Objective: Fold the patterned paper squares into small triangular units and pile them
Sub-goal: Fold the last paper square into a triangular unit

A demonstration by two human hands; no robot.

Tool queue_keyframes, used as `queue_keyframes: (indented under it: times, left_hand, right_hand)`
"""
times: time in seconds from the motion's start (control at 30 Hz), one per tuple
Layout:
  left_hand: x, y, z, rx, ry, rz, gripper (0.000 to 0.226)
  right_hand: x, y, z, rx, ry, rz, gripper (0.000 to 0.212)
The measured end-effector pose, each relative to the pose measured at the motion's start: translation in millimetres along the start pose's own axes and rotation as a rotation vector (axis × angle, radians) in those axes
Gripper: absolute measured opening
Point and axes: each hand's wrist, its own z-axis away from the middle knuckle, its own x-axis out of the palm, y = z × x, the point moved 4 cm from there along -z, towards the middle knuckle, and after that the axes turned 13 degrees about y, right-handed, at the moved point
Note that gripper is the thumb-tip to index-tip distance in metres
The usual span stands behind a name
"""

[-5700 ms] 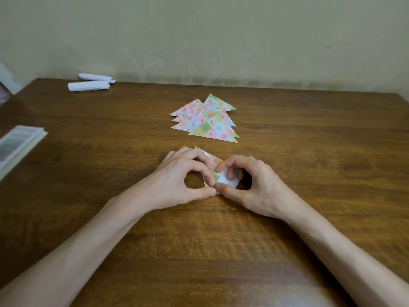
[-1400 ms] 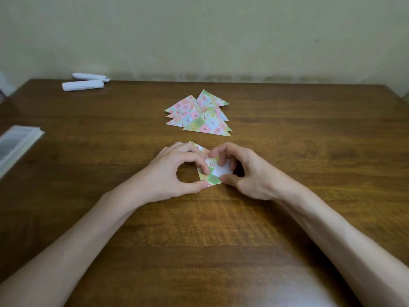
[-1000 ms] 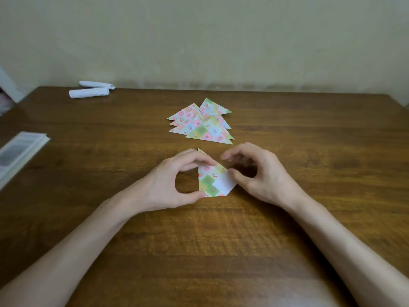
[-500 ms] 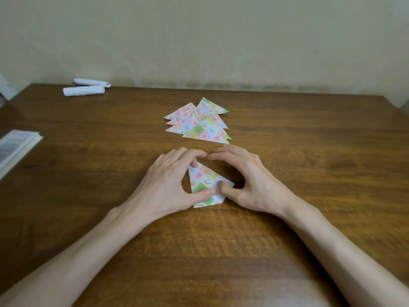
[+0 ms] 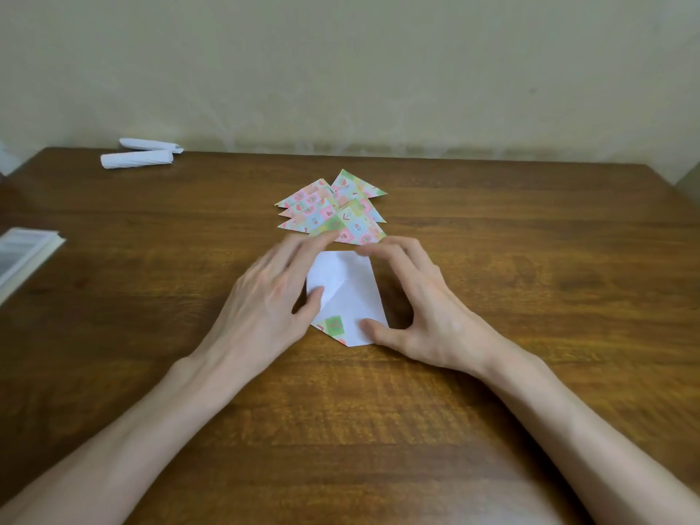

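Observation:
A partly folded paper square (image 5: 350, 297) lies on the wooden table (image 5: 530, 259) with its white side up and a patterned corner showing at its lower left. My left hand (image 5: 265, 308) has its fingers stretched out along the paper's left edge, with the thumb resting on the white face. My right hand (image 5: 424, 312) arches over the right side, with the thumb on the lower corner and the fingertips at the top edge. A pile of folded patterned triangles (image 5: 335, 212) sits just beyond my fingertips.
Two white paper rolls (image 5: 138, 155) lie at the far left corner of the table. A stack of sheets or a book (image 5: 22, 255) sits at the left edge. A pale wall rises behind the table's far edge.
The paper showed mostly patterned folded faces half a second ago and now lies opened out, white side up. My left fingers have straightened and reached toward the pile.

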Motion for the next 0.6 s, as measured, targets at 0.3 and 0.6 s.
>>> queue_keyframes:
  times: [0.3, 0.6]
  left_hand:
    - [5, -14, 1, 0.211, -0.138, 0.135, 0.031]
    - [-4, -24, -1, -0.01, -0.306, 0.284, 0.043]
  right_hand:
    - [1, -5, 1, -0.188, 0.001, 0.095, 0.024]
    - [1, -2, 4, -0.138, -0.087, 0.101, 0.033]
